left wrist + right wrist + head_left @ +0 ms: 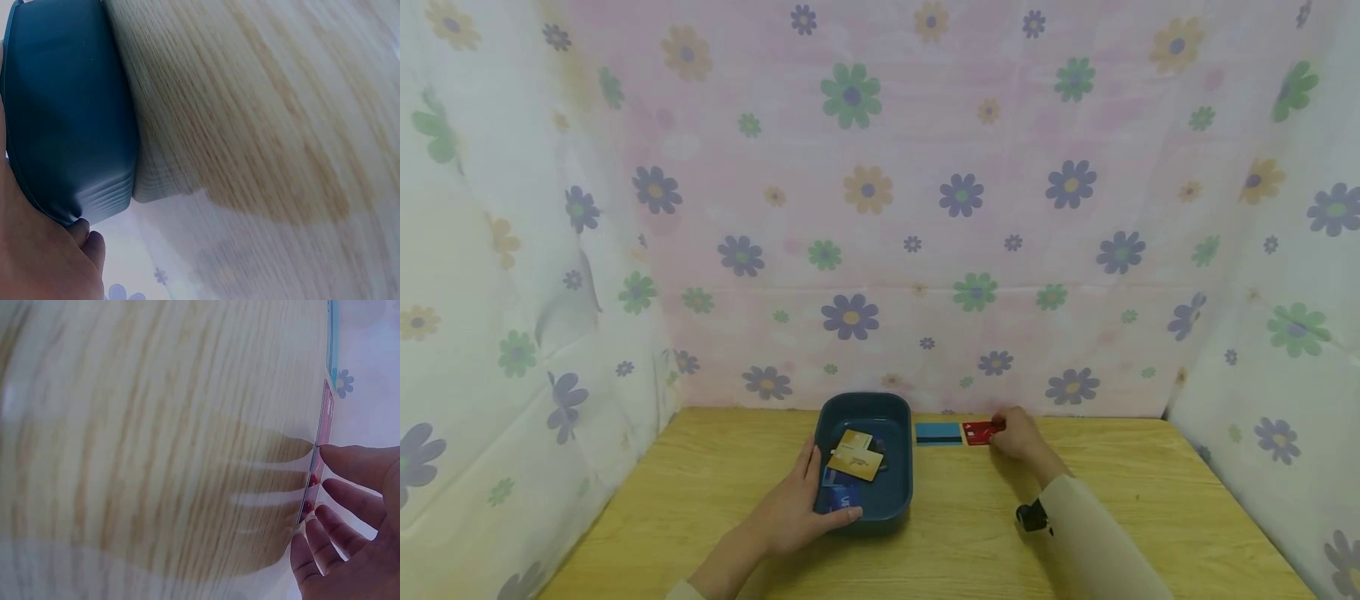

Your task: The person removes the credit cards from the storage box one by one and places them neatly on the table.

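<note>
1. Your left hand steadies the dark blue tray at its near left corner. The fingers lie along the rim and the thumb crosses the near edge, curled round the tray. In the left wrist view the tray wall sits against the palm.
2. Your right hand is at the far edge of the wooden table, fingertips on the red card. In the right wrist view the fingers are spread and only lightly bent, touching the card's edge. You cannot tell whether the card is pinched or only touched.
3. The red card lies flat on the table, right of the tray, with the blue card just beside it on its left, between it and the tray.
4. Inside the tray: two gold cards overlapping, and a blue one near your left thumb.
5. Judgement: the sorting looks partly done. Several cards are in the tray, and two are outside it on the table.
</note>
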`<state>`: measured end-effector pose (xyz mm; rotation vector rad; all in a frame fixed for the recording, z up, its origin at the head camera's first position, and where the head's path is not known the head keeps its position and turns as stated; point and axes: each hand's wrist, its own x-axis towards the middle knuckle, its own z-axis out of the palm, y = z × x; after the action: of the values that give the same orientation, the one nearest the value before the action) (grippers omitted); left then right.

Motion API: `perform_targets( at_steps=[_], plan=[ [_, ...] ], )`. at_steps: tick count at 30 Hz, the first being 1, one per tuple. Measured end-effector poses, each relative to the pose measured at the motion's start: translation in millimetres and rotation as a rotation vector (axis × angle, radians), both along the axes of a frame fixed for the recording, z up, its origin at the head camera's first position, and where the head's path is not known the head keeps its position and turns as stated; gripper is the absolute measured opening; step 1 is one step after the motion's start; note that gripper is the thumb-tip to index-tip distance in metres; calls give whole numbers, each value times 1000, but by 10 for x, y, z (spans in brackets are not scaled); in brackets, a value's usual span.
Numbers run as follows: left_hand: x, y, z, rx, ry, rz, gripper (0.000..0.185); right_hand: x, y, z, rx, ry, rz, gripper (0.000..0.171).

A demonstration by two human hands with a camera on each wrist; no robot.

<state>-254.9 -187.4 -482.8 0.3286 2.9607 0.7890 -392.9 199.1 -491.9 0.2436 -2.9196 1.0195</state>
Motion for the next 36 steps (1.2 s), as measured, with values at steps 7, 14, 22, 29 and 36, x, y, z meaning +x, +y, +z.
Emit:
perform_targets(
  at_steps=[7,14,22,29,36],
  plan=[
    [11,7,12,0,-1,3,127,33,15,-16,11,42,11,30],
    [14,10,-1,3,-7,6,126,47,12,-51,0,42,-5,32],
    [-26,9,-35,2,-1,2,127,54,34,-55,-15,41,-27,35],
    [1,20,-3,-3,-12,9,127,163,-3,81,-28,64,-52,38],
    [15,18,30,-3,-5,1,126,279,-28,235,-9,102,57,40]
  ],
)
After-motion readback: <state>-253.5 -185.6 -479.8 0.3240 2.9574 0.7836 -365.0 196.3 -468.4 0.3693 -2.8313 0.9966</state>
